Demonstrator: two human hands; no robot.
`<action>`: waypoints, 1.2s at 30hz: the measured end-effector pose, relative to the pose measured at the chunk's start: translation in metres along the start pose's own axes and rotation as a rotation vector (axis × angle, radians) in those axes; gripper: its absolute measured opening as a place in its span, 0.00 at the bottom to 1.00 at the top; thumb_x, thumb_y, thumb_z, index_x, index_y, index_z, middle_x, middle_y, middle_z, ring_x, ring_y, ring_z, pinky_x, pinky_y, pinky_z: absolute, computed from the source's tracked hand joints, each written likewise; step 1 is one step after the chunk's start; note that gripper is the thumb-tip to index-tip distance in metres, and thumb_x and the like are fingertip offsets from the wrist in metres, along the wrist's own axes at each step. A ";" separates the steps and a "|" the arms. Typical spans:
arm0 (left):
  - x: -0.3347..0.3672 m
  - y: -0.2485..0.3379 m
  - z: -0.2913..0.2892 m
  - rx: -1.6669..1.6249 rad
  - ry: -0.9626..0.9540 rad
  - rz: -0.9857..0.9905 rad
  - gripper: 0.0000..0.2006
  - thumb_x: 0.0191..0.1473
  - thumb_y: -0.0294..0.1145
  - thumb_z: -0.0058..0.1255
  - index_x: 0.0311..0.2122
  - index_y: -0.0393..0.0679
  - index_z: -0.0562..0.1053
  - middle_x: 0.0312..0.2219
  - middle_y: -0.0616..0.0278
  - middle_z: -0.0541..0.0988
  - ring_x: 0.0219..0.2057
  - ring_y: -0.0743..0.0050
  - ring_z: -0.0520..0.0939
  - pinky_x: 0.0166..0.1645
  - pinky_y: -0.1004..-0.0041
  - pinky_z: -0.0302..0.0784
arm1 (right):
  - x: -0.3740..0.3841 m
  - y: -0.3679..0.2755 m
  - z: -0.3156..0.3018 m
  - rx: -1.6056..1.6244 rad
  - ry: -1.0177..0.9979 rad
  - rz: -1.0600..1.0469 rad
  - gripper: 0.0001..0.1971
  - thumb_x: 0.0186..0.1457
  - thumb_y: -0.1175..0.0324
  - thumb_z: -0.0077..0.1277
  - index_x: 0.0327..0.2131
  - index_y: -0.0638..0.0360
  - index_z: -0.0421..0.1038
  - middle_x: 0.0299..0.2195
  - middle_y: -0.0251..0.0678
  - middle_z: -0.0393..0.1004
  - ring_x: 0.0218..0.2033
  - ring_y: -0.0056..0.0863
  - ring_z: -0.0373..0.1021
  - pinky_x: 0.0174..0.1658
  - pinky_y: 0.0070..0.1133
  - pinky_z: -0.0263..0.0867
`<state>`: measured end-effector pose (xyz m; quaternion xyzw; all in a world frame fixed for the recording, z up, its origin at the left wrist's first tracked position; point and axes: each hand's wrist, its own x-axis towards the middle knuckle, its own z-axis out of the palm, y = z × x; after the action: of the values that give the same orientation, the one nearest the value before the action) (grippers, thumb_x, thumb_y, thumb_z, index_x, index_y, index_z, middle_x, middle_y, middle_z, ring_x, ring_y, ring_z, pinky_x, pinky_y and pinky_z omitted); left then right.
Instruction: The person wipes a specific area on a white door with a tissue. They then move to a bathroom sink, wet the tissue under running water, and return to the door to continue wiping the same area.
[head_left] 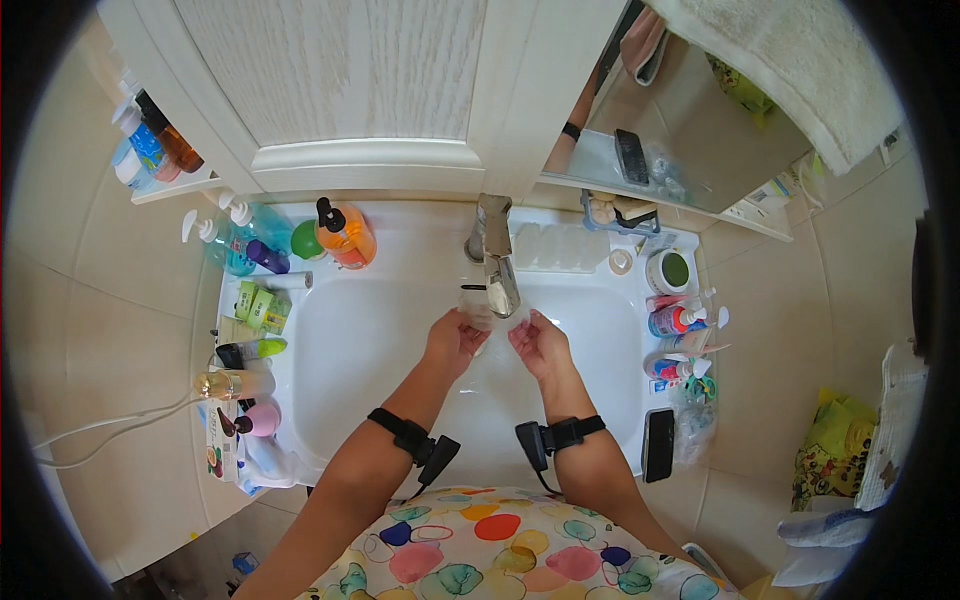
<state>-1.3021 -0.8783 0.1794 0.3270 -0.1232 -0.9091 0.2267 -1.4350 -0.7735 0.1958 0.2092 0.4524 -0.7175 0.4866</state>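
My left hand (457, 340) and my right hand (540, 342) are over the white sink (340, 350), just under the spout of the metal faucet (500, 270). Both have curled fingers, palms turned toward each other, with a gap between them. Pale, see-through patches show at the fingertips of each; whether these are water, foam or a clear object I cannot make out. The faucet hides part of the space between the hands. A black strap with a small device sits on each forearm.
Pump bottles, including an orange bottle (345, 238), crowd the sink's left rim. More bottles and a black phone (658, 445) line the right rim. A white cabinet door (350, 80) and a mirror (690, 120) rise behind. A white towel (800, 70) hangs at upper right.
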 end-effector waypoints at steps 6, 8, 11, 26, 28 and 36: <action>0.001 0.004 -0.004 0.111 0.030 -0.045 0.08 0.56 0.30 0.46 0.39 0.39 0.67 0.33 0.62 0.76 0.34 0.70 0.78 0.40 0.70 0.76 | 0.003 -0.004 -0.002 0.228 0.107 0.019 0.04 0.60 0.70 0.37 0.36 0.53 0.63 0.23 0.31 0.66 0.26 0.27 0.65 0.44 0.31 0.66; 0.001 0.004 -0.002 0.285 0.134 0.048 0.08 0.54 0.30 0.49 0.38 0.40 0.68 0.31 0.63 0.76 0.29 0.75 0.77 0.31 0.74 0.72 | 0.004 -0.009 -0.003 0.266 0.133 -0.020 0.05 0.61 0.69 0.36 0.36 0.53 0.64 0.25 0.31 0.66 0.28 0.29 0.65 0.44 0.31 0.66; -0.001 0.004 0.004 0.459 0.242 0.151 0.08 0.54 0.28 0.50 0.38 0.41 0.68 0.29 0.64 0.76 0.24 0.78 0.76 0.25 0.78 0.69 | 0.006 -0.013 -0.004 0.283 0.137 -0.061 0.06 0.62 0.67 0.36 0.36 0.53 0.65 0.29 0.32 0.69 0.32 0.31 0.68 0.44 0.31 0.66; -0.009 0.003 0.034 0.190 0.031 0.113 0.14 0.59 0.26 0.39 0.51 0.39 0.65 0.42 0.59 0.75 0.42 0.71 0.77 0.43 0.71 0.76 | 0.017 0.030 -0.018 -0.075 0.036 0.102 0.10 0.56 0.74 0.48 0.43 0.57 0.66 0.39 0.35 0.70 0.39 0.32 0.70 0.37 0.25 0.68; -0.009 0.009 0.029 0.156 0.062 0.158 0.14 0.60 0.26 0.38 0.51 0.39 0.65 0.43 0.59 0.75 0.44 0.70 0.77 0.46 0.69 0.76 | 0.024 0.029 -0.026 -0.166 0.123 0.063 0.09 0.58 0.72 0.47 0.43 0.57 0.66 0.38 0.34 0.70 0.38 0.30 0.70 0.35 0.24 0.69; -0.006 0.007 0.015 0.191 0.128 0.080 0.14 0.59 0.28 0.41 0.51 0.42 0.65 0.42 0.61 0.76 0.36 0.74 0.78 0.36 0.74 0.76 | 0.021 0.022 -0.006 0.237 -0.043 0.056 0.09 0.60 0.70 0.45 0.44 0.54 0.67 0.41 0.33 0.72 0.44 0.27 0.69 0.48 0.23 0.66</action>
<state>-1.3056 -0.8804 0.1968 0.3994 -0.2074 -0.8606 0.2383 -1.4255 -0.7821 0.1675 0.2626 0.3478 -0.7565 0.4876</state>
